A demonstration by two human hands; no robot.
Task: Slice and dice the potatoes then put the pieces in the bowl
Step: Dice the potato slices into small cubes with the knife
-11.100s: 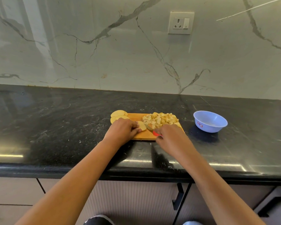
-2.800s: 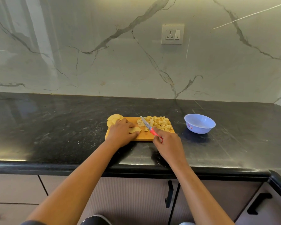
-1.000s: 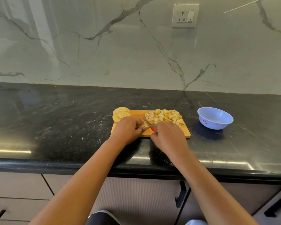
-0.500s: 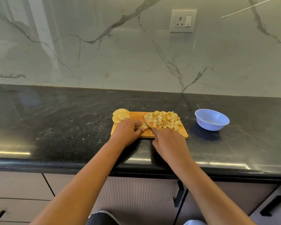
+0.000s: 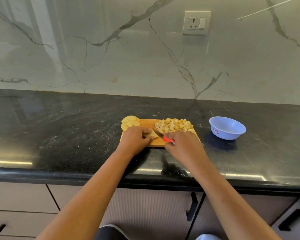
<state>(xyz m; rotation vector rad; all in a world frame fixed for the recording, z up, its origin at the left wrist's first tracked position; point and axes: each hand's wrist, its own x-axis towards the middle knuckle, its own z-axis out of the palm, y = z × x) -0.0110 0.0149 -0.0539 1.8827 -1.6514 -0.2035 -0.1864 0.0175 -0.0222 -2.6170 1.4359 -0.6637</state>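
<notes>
Spanning the rear: marble backsplash (image 5: 145, 58), pale, polished, grey-veined, carrying one white wall socket (image 5: 196, 23).

Countertop (image 5: 59, 135): black speckled stone, glossy, with a rounded front edge.

Cabinet fronts (image 5: 154, 213): beige, one panel finely ribbed, with black bar handles (image 5: 191, 207).

Cutting board (image 5: 148, 122): rectangular, orange-toned wood, lying flat on the countertop near its front edge.

Right hand (image 5: 184, 146): fingers wrapped round the knife's handle at the board's near edge.

Left hand (image 5: 134, 140): fingers curled, thumb and fingertips pinning a potato slice (image 5: 152, 135) to the board.

Bowl (image 5: 227, 134): round, pale blue plastic, small red label on its wall; standing on the countertop to the right of the board, apart from it.

Diced potato (image 5: 173, 125): heap of pale yellow cubes on the board's far right part.

Round potato slices (image 5: 130, 121): flat, overlapping discs at the board's far left corner, overhanging its edge.

Knife (image 5: 163, 135): small, red handle, short dark blade angled towards the pinned slice, its tip at that slice.
</notes>
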